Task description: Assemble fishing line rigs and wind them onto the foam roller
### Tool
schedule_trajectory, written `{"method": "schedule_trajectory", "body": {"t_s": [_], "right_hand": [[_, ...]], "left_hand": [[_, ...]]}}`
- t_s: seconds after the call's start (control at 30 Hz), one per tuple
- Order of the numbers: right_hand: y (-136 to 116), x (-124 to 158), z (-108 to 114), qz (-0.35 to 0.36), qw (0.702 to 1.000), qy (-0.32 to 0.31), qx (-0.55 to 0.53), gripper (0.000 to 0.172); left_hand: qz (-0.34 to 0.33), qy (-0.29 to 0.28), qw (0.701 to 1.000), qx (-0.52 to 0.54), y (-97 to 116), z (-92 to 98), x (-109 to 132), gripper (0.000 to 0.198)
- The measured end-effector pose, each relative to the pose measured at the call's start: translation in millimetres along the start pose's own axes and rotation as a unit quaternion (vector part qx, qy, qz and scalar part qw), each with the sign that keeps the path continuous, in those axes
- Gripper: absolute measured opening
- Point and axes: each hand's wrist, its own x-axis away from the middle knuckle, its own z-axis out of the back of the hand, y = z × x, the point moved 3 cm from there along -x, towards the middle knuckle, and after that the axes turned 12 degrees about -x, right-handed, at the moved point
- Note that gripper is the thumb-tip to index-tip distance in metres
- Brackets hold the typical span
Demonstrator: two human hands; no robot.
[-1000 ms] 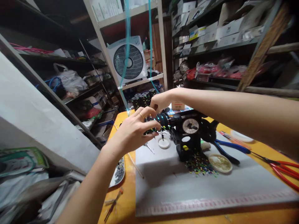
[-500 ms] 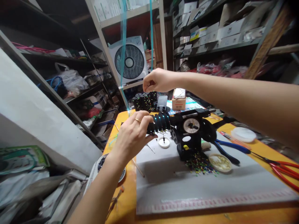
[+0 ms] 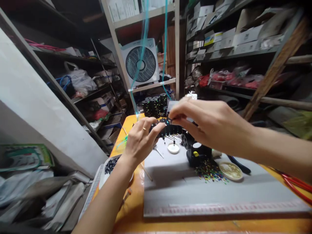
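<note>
The left hand [image 3: 142, 138] grips one end of the black ribbed roll [image 3: 174, 129], likely stiff and best held there, beside the machine [image 3: 193, 160], while the right hand [image 3: 207, 118] bunches at its top, any hold unclear.

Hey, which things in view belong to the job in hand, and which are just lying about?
Seem part of the job:
black ringed row, with the left hand at it and the right hand close by;
black machine;
perhaps the coloured bits near its base.

Seem just lying about:
fan;
white plastic bag;
boxes at upper right.
</note>
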Motion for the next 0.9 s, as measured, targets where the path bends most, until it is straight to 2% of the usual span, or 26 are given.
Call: {"method": "schedule_trajectory", "body": {"t_s": [0.1,0.17,0.3,0.4,0.53,0.67,0.8,0.9], "right_hand": [[-5.4,22.6,-11.9,-0.016,0.999,0.033,-0.020,0.007],[-4.2,32.9,-19.3,-0.029,0.998,0.053,-0.033,0.009],[0.9,45.1,-31.7,-0.042,0.995,0.086,-0.032,0.011],[2.2,48.7,-39.8,-0.050,0.993,0.102,-0.021,0.012],[1.0,48.0,-49.8,-0.052,0.994,0.100,0.000,0.015],[0.8,48.7,-57.2,0.027,0.997,0.061,0.039,0.021],[3.5,60.4,-60.9,0.078,0.994,0.044,0.068,0.024],[1.7,75.4,-63.2,0.082,0.991,0.027,0.104,0.028]], "left_hand": [[0.015,-0.048,0.998,0.035,-4.3,1.0,-4.2,0.055],[0.033,-0.093,0.993,0.066,-8.7,2.6,-8.8,0.060],[0.085,-0.186,0.970,0.135,-18.5,7.3,-19.6,0.068],[0.105,-0.226,0.951,0.183,-23.9,11.0,-26.3,0.072],[0.116,-0.244,0.936,0.226,-30.1,13.7,-30.6,0.070],[0.119,-0.254,0.929,0.242,-33.9,14.4,-30.9,0.061],[0.082,-0.235,0.948,0.198,-27.4,18.5,-30.2,0.054],[0.058,-0.212,0.968,0.124,-16.6,20.9,-26.8,0.048]]}}
